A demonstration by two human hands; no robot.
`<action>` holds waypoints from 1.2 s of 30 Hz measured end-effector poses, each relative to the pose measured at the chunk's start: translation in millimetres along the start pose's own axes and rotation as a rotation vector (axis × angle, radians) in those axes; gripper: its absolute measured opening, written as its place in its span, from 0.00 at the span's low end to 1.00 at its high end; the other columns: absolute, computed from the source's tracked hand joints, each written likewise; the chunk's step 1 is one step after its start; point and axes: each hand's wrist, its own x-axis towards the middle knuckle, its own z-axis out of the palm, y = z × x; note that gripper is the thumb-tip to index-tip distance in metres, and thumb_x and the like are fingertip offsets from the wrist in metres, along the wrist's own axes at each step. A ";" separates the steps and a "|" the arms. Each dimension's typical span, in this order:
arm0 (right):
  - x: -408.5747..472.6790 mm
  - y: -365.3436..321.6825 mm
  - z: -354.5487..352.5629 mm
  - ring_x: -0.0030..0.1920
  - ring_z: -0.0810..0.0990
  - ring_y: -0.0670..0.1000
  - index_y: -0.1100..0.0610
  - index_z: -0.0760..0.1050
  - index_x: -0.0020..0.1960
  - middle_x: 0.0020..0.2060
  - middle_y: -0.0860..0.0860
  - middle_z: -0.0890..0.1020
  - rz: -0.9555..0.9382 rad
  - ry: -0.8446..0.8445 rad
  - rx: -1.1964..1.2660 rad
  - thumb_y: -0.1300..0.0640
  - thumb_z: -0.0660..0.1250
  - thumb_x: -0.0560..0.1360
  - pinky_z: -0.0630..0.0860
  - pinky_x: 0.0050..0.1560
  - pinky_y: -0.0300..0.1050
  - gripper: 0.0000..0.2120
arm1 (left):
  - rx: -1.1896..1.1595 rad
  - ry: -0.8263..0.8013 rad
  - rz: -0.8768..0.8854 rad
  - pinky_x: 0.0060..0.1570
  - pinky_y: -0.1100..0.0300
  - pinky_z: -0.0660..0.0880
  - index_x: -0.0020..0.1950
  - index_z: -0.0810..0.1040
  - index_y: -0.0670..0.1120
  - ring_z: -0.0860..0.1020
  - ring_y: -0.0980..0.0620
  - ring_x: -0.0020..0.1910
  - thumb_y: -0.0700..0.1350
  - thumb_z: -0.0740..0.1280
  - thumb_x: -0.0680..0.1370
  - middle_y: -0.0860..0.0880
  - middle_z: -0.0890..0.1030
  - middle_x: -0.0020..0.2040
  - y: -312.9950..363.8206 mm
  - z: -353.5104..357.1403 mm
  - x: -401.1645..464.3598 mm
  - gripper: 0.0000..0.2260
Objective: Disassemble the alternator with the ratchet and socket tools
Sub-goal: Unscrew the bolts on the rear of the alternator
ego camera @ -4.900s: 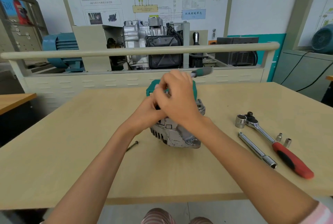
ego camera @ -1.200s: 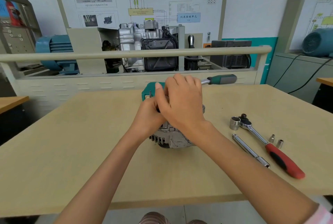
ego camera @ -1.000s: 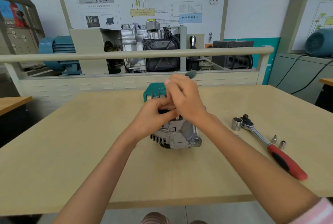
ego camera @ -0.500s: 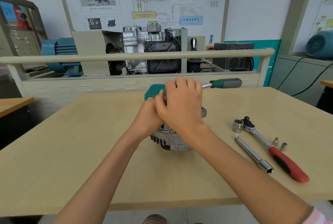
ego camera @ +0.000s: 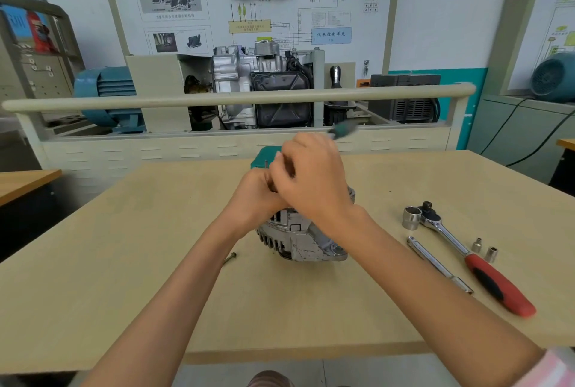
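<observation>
Both hands (ego camera: 298, 187) work a green-handled ratchet (ego camera: 342, 131) atop the alternator (ego camera: 298, 243).

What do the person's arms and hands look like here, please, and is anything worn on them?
Both hands, left hand and right hand, are bare, with no gloves; no rings or watch show. Both forearms are bare too. A pink and white striped sleeve shows on the right arm at the bottom right corner. No sleeve shows on the left arm.

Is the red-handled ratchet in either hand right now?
No, the red-handled ratchet lies on the table, apart from both hands.
</observation>
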 end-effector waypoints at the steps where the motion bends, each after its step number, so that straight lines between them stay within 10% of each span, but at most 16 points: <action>1: -3.3 -1.6 1.9 0.35 0.67 0.51 0.59 0.73 0.32 0.29 0.50 0.71 0.015 0.016 -0.214 0.56 0.61 0.70 0.66 0.43 0.47 0.11 | 0.033 0.035 -0.006 0.35 0.63 0.73 0.38 0.80 0.42 0.76 0.59 0.33 0.29 0.67 0.71 0.46 0.82 0.35 -0.9 1.7 0.8 0.08; 7: -1.0 0.2 -1.4 0.37 0.68 0.52 0.59 0.72 0.35 0.32 0.51 0.70 0.058 -0.029 -0.199 0.54 0.58 0.71 0.64 0.44 0.49 0.11 | 0.138 0.072 0.126 0.29 0.67 0.66 0.35 0.74 0.55 0.72 0.64 0.28 0.32 0.66 0.71 0.58 0.76 0.27 -5.9 12.0 -7.1 0.16; 13: 2.5 8.7 -2.7 0.34 0.66 0.51 0.55 0.63 0.33 0.30 0.49 0.67 0.053 -0.020 0.026 0.57 0.59 0.70 0.62 0.41 0.46 0.09 | 0.435 0.147 0.365 0.56 0.59 0.60 0.43 0.77 0.51 0.71 0.61 0.47 0.45 0.66 0.71 0.56 0.79 0.40 -9.9 16.8 -7.0 0.03; 19: 1.9 7.7 -0.2 0.34 0.67 0.51 0.55 0.63 0.33 0.30 0.49 0.67 0.031 -0.017 0.042 0.57 0.60 0.69 0.61 0.41 0.45 0.08 | 0.111 0.075 0.252 0.33 0.74 0.67 0.41 0.75 0.53 0.75 0.67 0.33 0.33 0.69 0.72 0.61 0.78 0.32 -13.1 12.4 -7.3 0.14; 31: 6.9 23.0 -8.0 0.35 0.68 0.51 0.57 0.65 0.33 0.30 0.50 0.69 0.031 -0.125 0.241 0.60 0.60 0.69 0.62 0.39 0.44 0.07 | 0.075 0.005 0.205 0.37 0.58 0.72 0.39 0.77 0.47 0.77 0.54 0.37 0.42 0.67 0.70 0.49 0.81 0.36 -6.9 16.0 3.7 0.01; 36: 3.2 23.1 -7.9 0.35 0.67 0.50 0.57 0.66 0.34 0.31 0.50 0.69 0.016 -0.115 0.131 0.58 0.59 0.72 0.62 0.40 0.43 0.08 | 0.086 0.034 0.206 0.31 0.71 0.65 0.36 0.77 0.52 0.73 0.65 0.30 0.35 0.68 0.73 0.60 0.78 0.29 -9.6 17.1 2.3 0.13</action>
